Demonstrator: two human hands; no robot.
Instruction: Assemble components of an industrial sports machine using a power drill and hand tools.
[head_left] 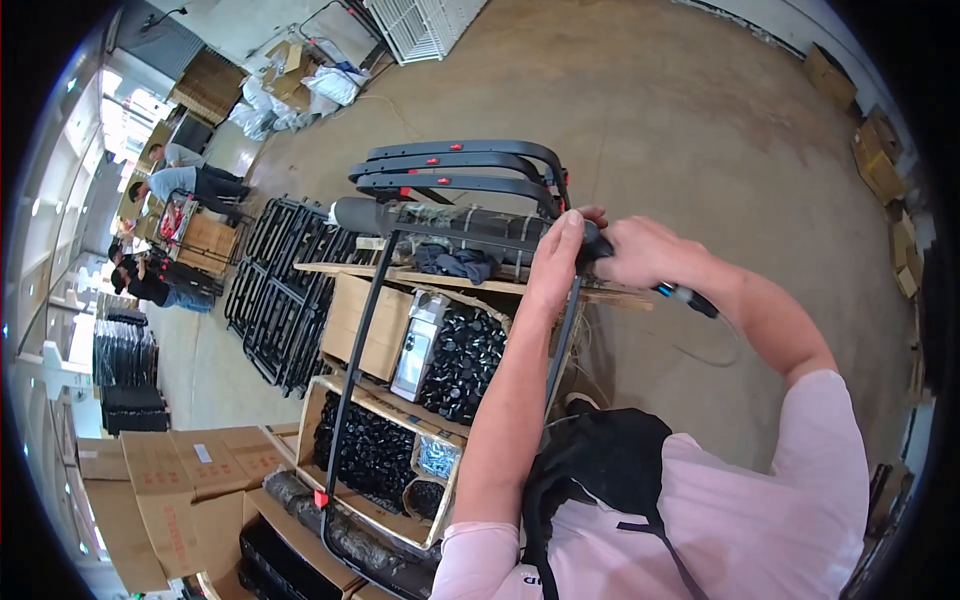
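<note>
My left hand is closed round the corner of a black tubular metal frame, its thumb along the top. Opposite it, my right hand is closed on a corded power screwdriver. The tool's dark rear end and blue ring show below the wrist, and its grip is hidden by the hand. Between the two hands is a dark rounded piece at the frame corner; its exact kind is unclear. Under the frame's top bar lies a roll of dark camouflage-patterned material.
Several curved black tubes with red clips stand beyond. Below are a bin of black knobs, a phone, a box of black parts and screws, and cartons. Stacked black frames and people are at left.
</note>
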